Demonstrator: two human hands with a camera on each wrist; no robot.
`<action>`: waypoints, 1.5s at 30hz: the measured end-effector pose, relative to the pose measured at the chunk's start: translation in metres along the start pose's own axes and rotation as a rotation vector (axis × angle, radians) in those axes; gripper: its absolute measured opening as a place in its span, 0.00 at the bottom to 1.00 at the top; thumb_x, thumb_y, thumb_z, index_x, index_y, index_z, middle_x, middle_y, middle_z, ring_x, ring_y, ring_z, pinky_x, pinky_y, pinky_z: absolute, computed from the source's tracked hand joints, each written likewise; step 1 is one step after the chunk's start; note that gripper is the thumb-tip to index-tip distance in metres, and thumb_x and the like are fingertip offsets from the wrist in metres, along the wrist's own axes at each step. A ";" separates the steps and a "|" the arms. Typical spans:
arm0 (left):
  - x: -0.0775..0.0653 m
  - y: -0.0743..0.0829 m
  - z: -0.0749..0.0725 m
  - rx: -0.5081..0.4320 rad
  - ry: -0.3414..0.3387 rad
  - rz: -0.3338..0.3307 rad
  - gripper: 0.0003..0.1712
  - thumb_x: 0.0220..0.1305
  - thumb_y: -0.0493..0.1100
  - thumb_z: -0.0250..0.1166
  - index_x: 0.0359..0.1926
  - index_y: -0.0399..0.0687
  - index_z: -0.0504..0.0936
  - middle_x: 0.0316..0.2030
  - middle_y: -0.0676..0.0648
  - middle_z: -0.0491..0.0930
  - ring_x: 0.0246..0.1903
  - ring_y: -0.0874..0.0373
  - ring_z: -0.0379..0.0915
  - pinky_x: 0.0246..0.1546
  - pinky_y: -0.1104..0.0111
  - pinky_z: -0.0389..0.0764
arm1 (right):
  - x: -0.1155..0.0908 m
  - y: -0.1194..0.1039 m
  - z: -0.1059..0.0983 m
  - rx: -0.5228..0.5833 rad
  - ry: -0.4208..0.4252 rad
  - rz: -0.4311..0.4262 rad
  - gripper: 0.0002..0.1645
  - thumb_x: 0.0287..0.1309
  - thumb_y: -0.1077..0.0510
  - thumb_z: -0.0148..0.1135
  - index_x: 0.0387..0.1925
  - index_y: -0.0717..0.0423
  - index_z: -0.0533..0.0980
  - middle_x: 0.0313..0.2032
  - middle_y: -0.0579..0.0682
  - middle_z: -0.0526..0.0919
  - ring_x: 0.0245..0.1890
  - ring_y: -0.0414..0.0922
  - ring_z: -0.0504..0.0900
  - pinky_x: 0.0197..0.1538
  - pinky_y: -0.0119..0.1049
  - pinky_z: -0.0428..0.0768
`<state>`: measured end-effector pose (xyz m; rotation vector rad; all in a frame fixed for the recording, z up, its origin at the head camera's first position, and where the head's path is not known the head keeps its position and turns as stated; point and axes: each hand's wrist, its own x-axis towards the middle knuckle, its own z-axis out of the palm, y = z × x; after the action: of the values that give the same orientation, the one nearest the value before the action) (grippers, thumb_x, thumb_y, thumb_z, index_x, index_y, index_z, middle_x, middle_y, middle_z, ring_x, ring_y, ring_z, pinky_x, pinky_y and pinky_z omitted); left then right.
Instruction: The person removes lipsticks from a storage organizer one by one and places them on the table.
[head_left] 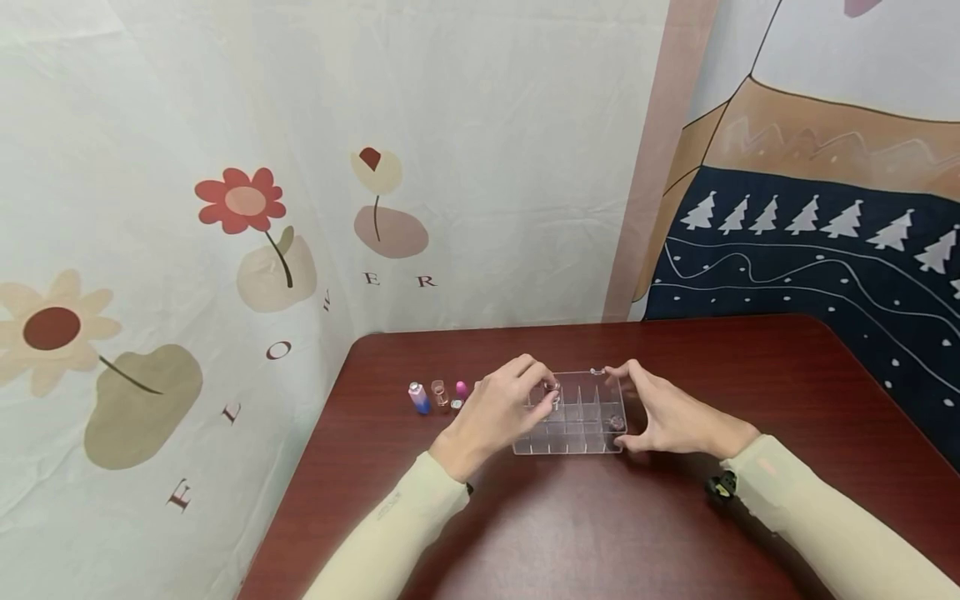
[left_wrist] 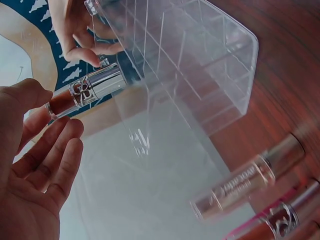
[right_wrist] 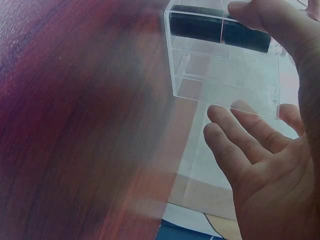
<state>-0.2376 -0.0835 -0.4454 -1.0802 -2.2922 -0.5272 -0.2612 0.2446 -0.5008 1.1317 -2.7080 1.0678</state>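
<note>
A clear divided organizer box (head_left: pixel 572 442) lies on the table between both hands. My left hand (head_left: pixel 497 408) pinches a lip gloss tube (left_wrist: pixel 89 89) with a silver cap and brownish-red contents between thumb and fingertips. In the left wrist view the capped end points toward the compartments. My right hand (head_left: pixel 675 418) spans the right end of the box, thumb at the near corner and fingers at the far one. A dark cylindrical tube (right_wrist: pixel 220 29) sits in a compartment at that end, by the right thumb. The left hand partly hides the box's left side.
Left of the box stand a pink-and-blue tube (head_left: pixel 419 398), a clear-looking tube (head_left: pixel 440 393) and a pink-topped item (head_left: pixel 461 388). The left wrist view shows a gold-toned tube (left_wrist: pixel 250 176) beside the box. Printed cloth (head_left: pixel 510 167) hangs behind the brown table (head_left: pixel 585 533).
</note>
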 end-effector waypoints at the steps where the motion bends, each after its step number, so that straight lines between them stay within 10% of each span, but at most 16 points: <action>1: -0.001 -0.001 -0.001 -0.005 0.003 0.001 0.08 0.73 0.38 0.80 0.46 0.49 0.89 0.42 0.52 0.88 0.38 0.60 0.86 0.40 0.74 0.88 | 0.000 0.000 0.000 0.001 -0.001 0.002 0.54 0.53 0.58 0.94 0.72 0.61 0.67 0.69 0.62 0.86 0.66 0.60 0.93 0.71 0.61 0.89; 45: -0.067 -0.042 -0.071 0.060 0.112 -0.133 0.13 0.66 0.30 0.80 0.45 0.47 0.88 0.40 0.49 0.85 0.34 0.62 0.87 0.35 0.71 0.88 | 0.000 -0.005 0.001 -0.031 -0.008 0.045 0.52 0.52 0.58 0.93 0.70 0.55 0.68 0.72 0.63 0.85 0.67 0.58 0.93 0.71 0.60 0.90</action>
<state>-0.2134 -0.1863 -0.4365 -0.8525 -2.2768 -0.5525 -0.2577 0.2417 -0.4983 1.0780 -2.7587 1.0258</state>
